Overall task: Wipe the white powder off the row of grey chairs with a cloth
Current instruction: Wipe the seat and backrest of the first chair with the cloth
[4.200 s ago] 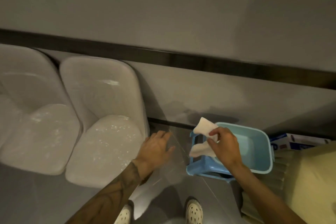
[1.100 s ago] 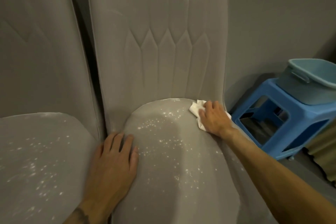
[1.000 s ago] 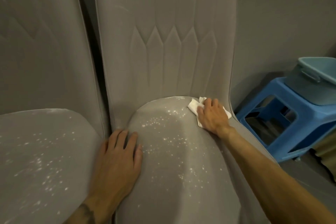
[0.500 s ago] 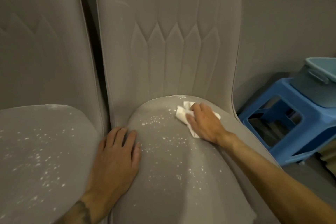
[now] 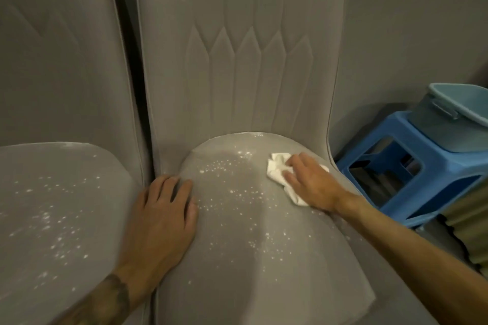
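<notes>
Item 1, right hand [image 5: 314, 187]: we record it flat with fingers extended, pressing down on the cloth and not clenched round it

Item 2, cloth [image 5: 277, 171]: white and crumpled, under the right fingers and palm. One bunched edge shows ahead of the fingertips, a tail trails out beneath the wrist

Item 3, end chair [image 5: 264, 272]: grey, and the cloth lies on the rear of its seat. A second ago we had cloth and hand tucked in the seat's far back corner. They have since slid inward towards the middle

Item 4, white powder [image 5: 224, 185]: specks scattered just ahead of the cloth's leading edge and on down the seat front. The strip behind the hand looks bare of specks, so we judge that the first pass is working, with most of this seat still to do

Item 5, left hand [image 5: 161, 216]: spread open, holding nothing, resting on the seat's other edge well apart from the cloth. It has kept its place as a brace

Item 6, neighbouring chair [image 5: 52, 206]: beyond the left hand, speckled and untouched

Item 7, blue stool [image 5: 390, 161] with basin [image 5: 454, 119]: behind the right wrist, off the chairs
</notes>
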